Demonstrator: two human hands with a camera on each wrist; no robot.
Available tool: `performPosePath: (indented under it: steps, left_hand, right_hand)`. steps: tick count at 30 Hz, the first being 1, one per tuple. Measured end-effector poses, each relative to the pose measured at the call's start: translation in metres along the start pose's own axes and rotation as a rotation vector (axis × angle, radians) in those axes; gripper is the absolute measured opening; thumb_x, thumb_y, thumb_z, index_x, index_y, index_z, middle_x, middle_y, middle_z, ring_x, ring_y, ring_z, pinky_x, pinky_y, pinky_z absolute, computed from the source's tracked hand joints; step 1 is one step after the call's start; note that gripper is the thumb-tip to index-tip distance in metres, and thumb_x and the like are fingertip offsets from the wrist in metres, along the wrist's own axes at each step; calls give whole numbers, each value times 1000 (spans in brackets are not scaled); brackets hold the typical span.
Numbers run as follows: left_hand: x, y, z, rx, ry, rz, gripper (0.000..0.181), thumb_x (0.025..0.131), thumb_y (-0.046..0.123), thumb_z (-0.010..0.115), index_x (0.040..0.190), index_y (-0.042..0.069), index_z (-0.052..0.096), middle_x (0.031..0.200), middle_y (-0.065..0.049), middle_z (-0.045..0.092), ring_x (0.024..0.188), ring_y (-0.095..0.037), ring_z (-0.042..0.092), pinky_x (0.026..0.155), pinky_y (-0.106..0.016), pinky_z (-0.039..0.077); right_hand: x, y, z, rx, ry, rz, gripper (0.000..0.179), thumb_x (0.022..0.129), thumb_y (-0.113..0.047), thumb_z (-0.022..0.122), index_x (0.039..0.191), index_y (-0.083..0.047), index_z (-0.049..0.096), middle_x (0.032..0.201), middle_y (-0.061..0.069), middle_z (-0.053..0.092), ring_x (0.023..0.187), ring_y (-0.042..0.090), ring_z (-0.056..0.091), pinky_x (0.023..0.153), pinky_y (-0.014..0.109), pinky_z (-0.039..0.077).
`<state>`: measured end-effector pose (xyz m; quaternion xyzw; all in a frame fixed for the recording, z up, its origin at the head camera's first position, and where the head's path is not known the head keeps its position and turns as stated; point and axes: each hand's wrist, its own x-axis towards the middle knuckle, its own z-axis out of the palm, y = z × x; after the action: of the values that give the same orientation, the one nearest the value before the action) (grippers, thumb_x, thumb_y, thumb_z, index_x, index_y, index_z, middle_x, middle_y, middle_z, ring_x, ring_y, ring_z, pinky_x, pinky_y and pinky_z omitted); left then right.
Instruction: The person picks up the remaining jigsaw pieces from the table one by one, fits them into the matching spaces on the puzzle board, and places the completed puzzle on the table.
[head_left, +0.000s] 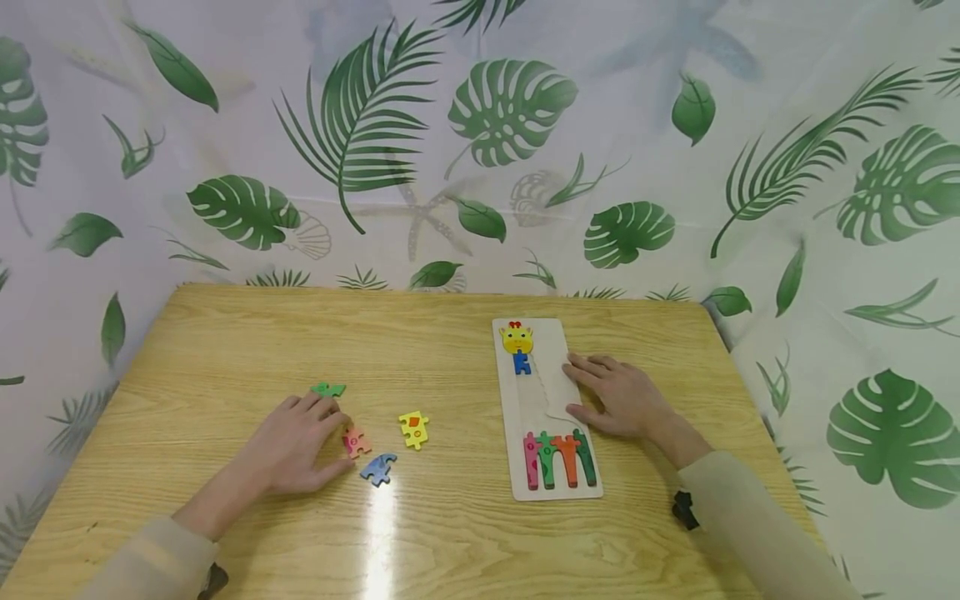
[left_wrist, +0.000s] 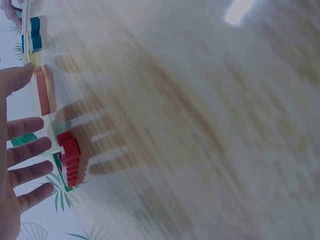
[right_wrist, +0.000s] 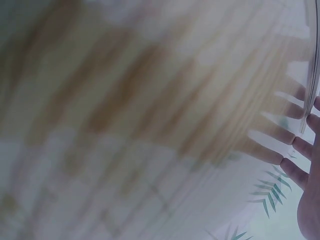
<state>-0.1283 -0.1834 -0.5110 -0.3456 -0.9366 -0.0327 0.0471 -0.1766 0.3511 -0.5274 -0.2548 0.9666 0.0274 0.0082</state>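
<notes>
My left hand (head_left: 296, 446) is low over the table at the left, fingers spread and holding nothing. Around its fingertips lie loose jigsaw pieces: a green piece (head_left: 328, 389) beyond the fingers, a pink piece (head_left: 356, 442) between fingers and thumb, and a blue piece (head_left: 379, 468) near the thumb. Farther right is a yellow piece (head_left: 413, 429). My right hand (head_left: 618, 396) rests its fingertips along the right edge of a giraffe puzzle board (head_left: 551, 358). In that board sit the giraffe head (head_left: 517, 339), a blue piece (head_left: 522, 363) under it, and several leg pieces (head_left: 547, 462).
The wooden table (head_left: 450, 533) carries the board right of centre and the loose pieces to its left. Behind it hangs a leaf-patterned cloth (head_left: 420, 208), reaching down to the table's back edge.
</notes>
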Motion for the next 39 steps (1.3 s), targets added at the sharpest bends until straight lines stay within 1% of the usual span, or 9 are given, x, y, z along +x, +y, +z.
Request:
performPosePath:
  steps: [6, 11, 15, 20, 24, 31, 39]
  left_hand:
    - [0, 2, 1, -10, -8, -19, 51, 92, 56, 71, 119, 13, 74, 115, -7, 68, 113, -29, 63, 96, -50, 55]
    - [0, 3, 1, -5, -7, -26, 51, 92, 57, 71, 117, 13, 74, 112, -6, 67, 112, -28, 62, 94, -49, 55]
    - [1, 3, 1, 2, 0, -28, 51, 91, 58, 71, 115, 13, 74, 112, -5, 66, 112, -28, 62, 93, -49, 55]
    - [1, 4, 3, 3, 5, -30, 51, 91, 58, 72, 113, 13, 74, 112, -6, 67, 111, -29, 62, 91, -49, 55]
    - [1, 4, 4, 8, 8, -31, 50, 91, 57, 72, 112, 12, 74, 112, -7, 68, 112, -29, 62, 92, -49, 56]
    - [2, 3, 1, 10, -10, -30, 50, 92, 57, 71, 112, 12, 74, 113, -7, 68, 112, -30, 63, 95, -50, 56]
    - [5, 2, -2, -5, 1, -19, 48, 91, 57, 73, 109, 13, 75, 109, -6, 68, 108, -29, 64, 92, -49, 57]
  right_hand:
    - [0, 1, 0, 10, -5, -2, 77, 99, -67, 55, 161, -22, 47, 168, 3, 46, 147, 36, 51, 115, 61, 48]
    - [0, 1, 0, 9, 12, -9, 76, 98, -66, 57, 160, -22, 47, 167, 4, 47, 145, 37, 53, 113, 61, 49]
    - [0, 0, 0, 7, 19, -9, 76, 98, -65, 57, 160, -22, 48, 166, 4, 48, 144, 38, 54, 113, 60, 50]
    - [-1, 0, 0, 8, 6, 0, 76, 99, -66, 56, 160, -22, 47, 167, 3, 47, 145, 37, 53, 114, 61, 49]
    - [-1, 0, 0, 3, 5, 2, 76, 99, -66, 56, 160, -22, 47, 167, 3, 47, 145, 37, 53, 113, 61, 49]
    - [0, 1, -2, 10, -9, 0, 77, 99, -67, 55, 160, -22, 47, 167, 3, 46, 146, 36, 52, 114, 60, 48]
    - [0, 1, -5, 16, -14, -5, 77, 99, -66, 56, 160, -22, 47, 166, 3, 48, 146, 36, 52, 114, 61, 49]
